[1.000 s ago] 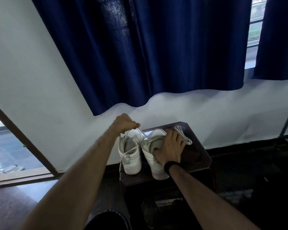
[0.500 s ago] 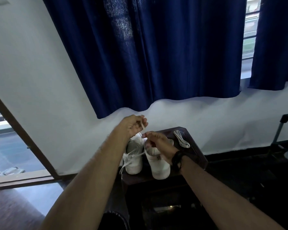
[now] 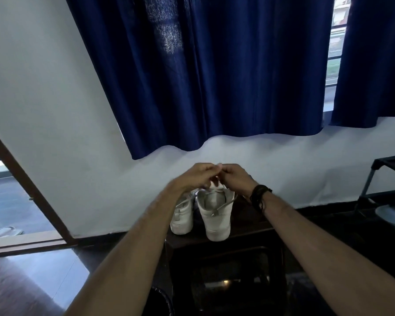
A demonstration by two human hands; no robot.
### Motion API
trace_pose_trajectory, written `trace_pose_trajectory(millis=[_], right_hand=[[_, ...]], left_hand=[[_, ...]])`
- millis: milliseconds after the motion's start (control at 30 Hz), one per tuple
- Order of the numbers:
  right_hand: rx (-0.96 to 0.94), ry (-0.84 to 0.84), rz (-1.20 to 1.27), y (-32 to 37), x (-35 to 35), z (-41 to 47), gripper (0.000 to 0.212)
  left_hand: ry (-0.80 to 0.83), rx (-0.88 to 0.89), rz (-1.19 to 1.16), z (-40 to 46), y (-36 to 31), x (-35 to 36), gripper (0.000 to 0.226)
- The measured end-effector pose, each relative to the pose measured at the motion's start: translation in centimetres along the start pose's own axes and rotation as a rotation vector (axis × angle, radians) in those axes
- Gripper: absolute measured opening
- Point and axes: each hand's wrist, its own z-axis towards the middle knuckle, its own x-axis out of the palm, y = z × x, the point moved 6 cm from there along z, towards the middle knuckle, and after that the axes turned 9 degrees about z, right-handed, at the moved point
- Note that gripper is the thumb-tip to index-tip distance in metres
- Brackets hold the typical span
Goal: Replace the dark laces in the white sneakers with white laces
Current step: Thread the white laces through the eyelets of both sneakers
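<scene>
Two white sneakers stand side by side on a small dark table [image 3: 244, 226], heels toward me: the left sneaker [image 3: 182, 217] and the right sneaker [image 3: 216, 216]. A white lace [image 3: 225, 203] trails across the right sneaker's collar, and another hangs over the left one. My left hand [image 3: 197, 176] and my right hand [image 3: 234, 177] meet above the shoes' far ends, fingers curled, pinching a white lace end between them. A dark band sits on my right wrist. The sneakers' eyelets are hidden behind my hands.
Dark blue curtains [image 3: 214, 76] hang over a white wall behind the table. A brown door frame [image 3: 27, 190] opens at the left. A black rack [image 3: 388, 192] with pale footwear stands at the right. The floor is dark and glossy.
My right hand has lifted off the right sneaker and joined my left hand above the shoes. The spare lace bundle on the table's far right is now out of sight behind my right wrist.
</scene>
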Motion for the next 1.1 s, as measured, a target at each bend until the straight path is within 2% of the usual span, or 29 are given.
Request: trace_pose_trajectory(millis=[67, 133, 233, 300, 333, 367, 400, 433, 467, 500, 567, 633, 733, 833, 967, 1000, 1100], right_hand=[[0.051, -0.012, 0.051, -0.4, -0.7, 0.5, 0.036], [0.097, 0.076, 0.126, -1.1, -1.4, 0.0, 0.034], [0.097, 0.192, 0.101, -1.5, -2.3, -1.3, 0.031], [0.096, 0.181, 0.046, -1.8, -2.9, -1.6, 0.028], [0.085, 0.162, -0.002, -1.9, -3.0, -1.6, 0.027], [0.053, 0.129, -0.077, -1.9, -3.0, -1.3, 0.025], [0.007, 0.094, -0.171, -1.8, -2.8, -1.0, 0.024], [-0.036, 0.071, -0.267, -1.7, -2.3, -0.5, 0.024], [-0.066, 0.058, -0.342, -1.5, -1.6, -0.2, 0.022], [-0.095, 0.039, -0.374, -1.1, -0.8, -0.1, 0.019], [-0.155, -0.043, -0.371, 0.0, 0.4, 0.1, 0.019], [-0.192, -0.148, -0.368, 0.8, 0.6, 0.0, 0.017], [-0.190, -0.221, -0.390, 0.6, -0.1, -0.3, 0.010], [-0.156, -0.184, -0.322, -0.7, -0.6, -0.1, 0.007], [-0.011, -0.278, -0.298, -3.5, -2.0, 0.6, 0.029], [0.052, -0.283, -0.333, -4.5, -2.3, 0.8, 0.028], [0.203, -0.226, -0.420, -7.0, -1.7, 1.1, 0.007]], left_hand=[[-0.068, 0.021, 0.065, -0.7, 0.3, -1.4, 0.034], [-0.215, 0.025, 0.040, -1.4, 1.6, -3.7, 0.033], [-0.564, -0.121, -0.088, -2.5, 5.1, -7.6, 0.031], [-0.668, -0.268, -0.088, -3.4, 7.2, -8.4, 0.030], [-0.669, -0.334, 0.007, -3.6, 8.0, -8.4, 0.030], [-0.653, -0.368, 0.200, -3.5, 8.3, -8.2, 0.030], [-0.645, -0.336, 0.420, -3.6, 7.8, -7.7, 0.033], [-0.643, -0.248, 0.519, -3.2, 6.9, -6.9, 0.041], [-0.584, -0.137, 0.498, -2.6, 5.9, -5.7, 0.046], [-0.472, -0.041, 0.323, -1.9, 5.0, -4.3, 0.044], [-0.230, 0.008, 0.007, -1.3, 3.4, -1.4, 0.028], [-0.139, 0.019, -0.024, -1.0, 2.5, -0.1, 0.027], [-0.174, -0.014, 0.067, -0.2, 3.5, 0.0, 0.037], [-0.236, -0.003, 0.060, 0.1, 4.3, -0.3, 0.029], [-0.416, -0.020, 0.154, 0.4, 4.7, -1.0, 0.025], [-0.420, -0.022, 0.182, 0.7, 4.8, -0.8, 0.023], [-0.434, -0.034, 0.249, 1.6, 4.8, 0.2, 0.024]])
